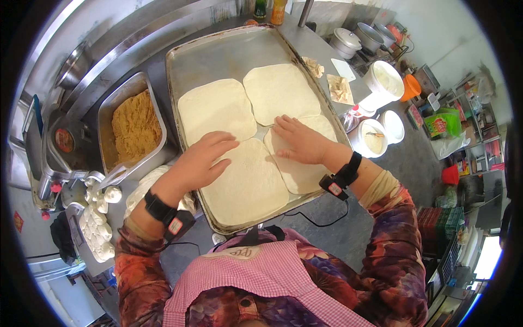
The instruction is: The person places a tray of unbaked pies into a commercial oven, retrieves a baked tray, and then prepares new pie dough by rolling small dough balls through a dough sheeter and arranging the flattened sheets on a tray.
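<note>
Several flat, squarish sheets of pale dough lie on a large metal baking tray [218, 52] with a browned rim. My left hand [204, 158] rests over the near left dough sheet [245, 185], fingers stretched toward the middle of the tray. My right hand [299, 139] lies flat on the near right dough sheet [305, 171], its fingertips by the edge of the far right dough sheet [280, 92]. The far left dough sheet [215, 109] lies beyond my left hand. Neither hand holds anything. Whether the left palm touches the dough cannot be made out.
Left of the tray stands a metal pan [155, 95] of brown crumbly filling [136, 128]. Several dough pieces [97, 229] sit at the far left. White tubs [368, 139] and a lidded pot [346, 41] stand at the right. Bottles [278, 12] stand behind the tray.
</note>
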Tool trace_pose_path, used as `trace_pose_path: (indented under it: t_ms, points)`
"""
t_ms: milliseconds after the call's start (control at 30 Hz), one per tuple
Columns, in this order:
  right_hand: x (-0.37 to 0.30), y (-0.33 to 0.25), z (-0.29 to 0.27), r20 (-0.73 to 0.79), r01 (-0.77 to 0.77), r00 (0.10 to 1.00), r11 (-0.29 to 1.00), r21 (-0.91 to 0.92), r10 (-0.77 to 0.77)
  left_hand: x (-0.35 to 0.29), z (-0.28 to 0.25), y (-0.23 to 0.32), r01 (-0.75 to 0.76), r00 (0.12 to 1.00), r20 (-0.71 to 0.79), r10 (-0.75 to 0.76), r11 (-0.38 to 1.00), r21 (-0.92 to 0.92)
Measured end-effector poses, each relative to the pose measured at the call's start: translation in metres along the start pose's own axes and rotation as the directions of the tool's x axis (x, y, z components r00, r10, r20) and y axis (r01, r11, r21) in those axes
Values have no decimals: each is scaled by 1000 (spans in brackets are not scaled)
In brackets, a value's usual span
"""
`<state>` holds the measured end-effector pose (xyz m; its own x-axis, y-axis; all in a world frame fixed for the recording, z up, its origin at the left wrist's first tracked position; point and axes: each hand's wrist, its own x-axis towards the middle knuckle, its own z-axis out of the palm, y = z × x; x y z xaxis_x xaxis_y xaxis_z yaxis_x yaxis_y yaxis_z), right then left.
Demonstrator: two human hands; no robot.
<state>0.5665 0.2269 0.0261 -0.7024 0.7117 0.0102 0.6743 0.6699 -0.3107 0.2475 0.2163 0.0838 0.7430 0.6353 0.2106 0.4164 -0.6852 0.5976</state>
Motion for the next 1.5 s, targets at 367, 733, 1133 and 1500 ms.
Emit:
trace_pose_path:
  t_ms: [367,733,1133,1500]
  points:
    - [53,12,-11,-191,-370,921,916,-156,339,-167,-23,27,343,852,-354,-386,922,-180]
    - [162,25,26,-106,-314,949,910,-270,296,-271,5,40,490,612,-472,-635,773,-403]
    - [53,-69,17,35,-99,994,991,-89,102,-302,11,40,496,615,-464,-637,770,-400]
    - [71,-65,37,-164,-304,951,885,-353,261,-309,12,30,399,685,-445,-577,808,-433]
